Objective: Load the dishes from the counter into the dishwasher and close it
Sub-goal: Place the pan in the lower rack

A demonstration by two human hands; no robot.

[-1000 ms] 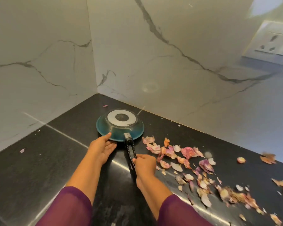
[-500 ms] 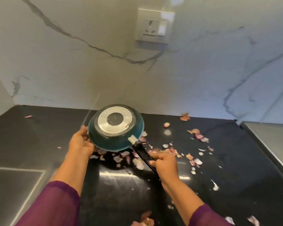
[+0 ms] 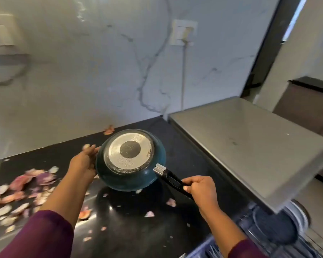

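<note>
A teal frying pan point(image 3: 136, 180) hangs upside down above the black counter point(image 3: 131, 226), its silver base facing me. My right hand point(image 3: 201, 192) grips the pan's black handle point(image 3: 172, 180). My left hand point(image 3: 83, 165) holds the pan's left rim, fingers curled around its edge. At the lower right the open dishwasher's rack point(image 3: 280, 233) shows, blurred, with a dark dish in it.
Onion peels point(image 3: 21, 185) litter the counter on the left and below the pan. A grey appliance top point(image 3: 250, 146) stands to the right, flush with the counter. A marble wall with a plugged socket point(image 3: 184, 32) rises behind.
The pan has been lifted off the counter and carried to the right. My view has swung right, bringing the grey appliance top and the dishwasher rack into sight.
</note>
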